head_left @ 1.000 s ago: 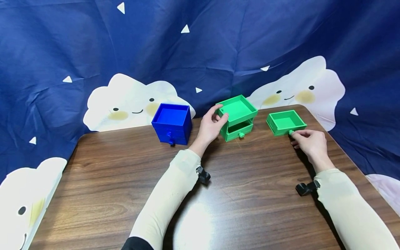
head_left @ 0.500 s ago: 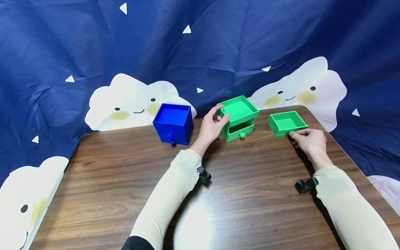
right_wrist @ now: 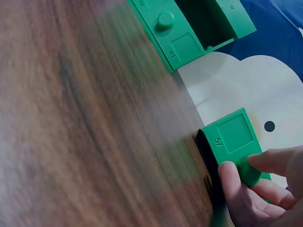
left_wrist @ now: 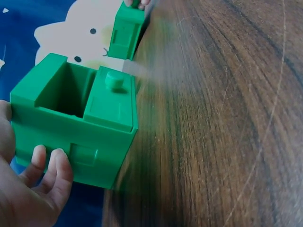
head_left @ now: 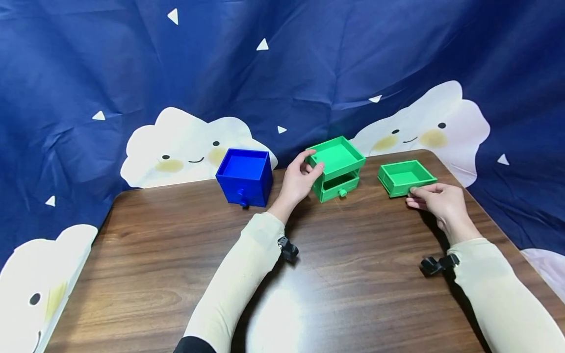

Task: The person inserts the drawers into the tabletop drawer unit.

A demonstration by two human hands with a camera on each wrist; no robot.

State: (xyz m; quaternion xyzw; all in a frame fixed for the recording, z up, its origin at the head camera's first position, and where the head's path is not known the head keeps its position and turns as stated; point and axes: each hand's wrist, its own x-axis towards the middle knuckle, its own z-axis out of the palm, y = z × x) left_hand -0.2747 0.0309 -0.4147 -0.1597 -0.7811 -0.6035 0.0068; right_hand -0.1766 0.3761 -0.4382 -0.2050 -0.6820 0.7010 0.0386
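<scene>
A small green drawer cabinet [head_left: 337, 156] stands near the table's back edge, with a drawer front and round knob [left_wrist: 114, 80] below an empty upper slot. My left hand [head_left: 297, 179] holds the cabinet by its left side, fingertips against the wall in the left wrist view. To the right is a separate green drawer [head_left: 407, 177], its open top up and nothing inside. My right hand [head_left: 441, 202] pinches this drawer's knob [right_wrist: 250, 173] between thumb and fingers. In the right wrist view, dark shadow shows along the drawer's underside.
A blue drawer cabinet [head_left: 244, 176] stands left of the green one, its tray-like top open. The brown wooden table [head_left: 353, 274] ends close behind the cabinets. A dark blue curtain [head_left: 300, 68] with cloud faces hangs beyond.
My right hand has closed further over the drawer's knob, and the drawer has shifted slightly toward me. My left hand and the green cabinet have stayed in place.
</scene>
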